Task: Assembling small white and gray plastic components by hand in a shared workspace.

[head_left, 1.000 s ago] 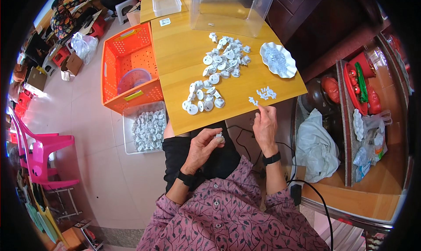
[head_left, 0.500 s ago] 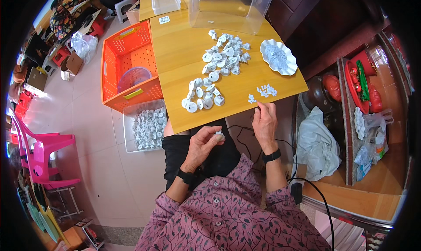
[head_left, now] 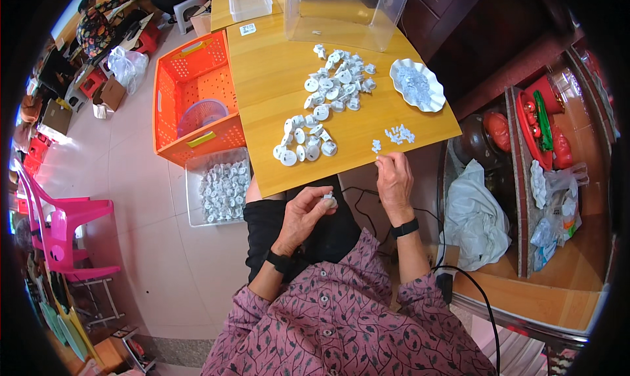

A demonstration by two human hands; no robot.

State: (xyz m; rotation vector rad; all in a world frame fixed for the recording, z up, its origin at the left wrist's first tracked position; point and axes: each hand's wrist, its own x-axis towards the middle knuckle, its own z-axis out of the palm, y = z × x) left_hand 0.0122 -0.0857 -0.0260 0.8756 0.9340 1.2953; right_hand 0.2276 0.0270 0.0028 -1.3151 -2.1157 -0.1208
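From left to right, I see my left hand (head_left: pixel 303 213) has barely moved in the last second, fingers closed on 1 small white part (head_left: pixel 327 197) over my lap. My right hand (head_left: pixel 394 181) has edged up to the table (head_left: pixel 262 81) rim, fingers curled just below the small clips (head_left: pixel 399 134); whether it grips anything I cannot tell. I judge 1 more piece is being fitted while the 2 white heaps (head_left: pixel 303 145) wait.

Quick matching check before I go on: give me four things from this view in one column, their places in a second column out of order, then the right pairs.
1. orange basket
2. white scalloped dish
3. clear bin of white parts
4. small white part

A. on the floor, just below the basket in the picture
B. at the fingertips of the left hand
C. on the table's right side
D. on the floor, left of the table

Pairs: 1-D, 2-C, 3-A, 4-B
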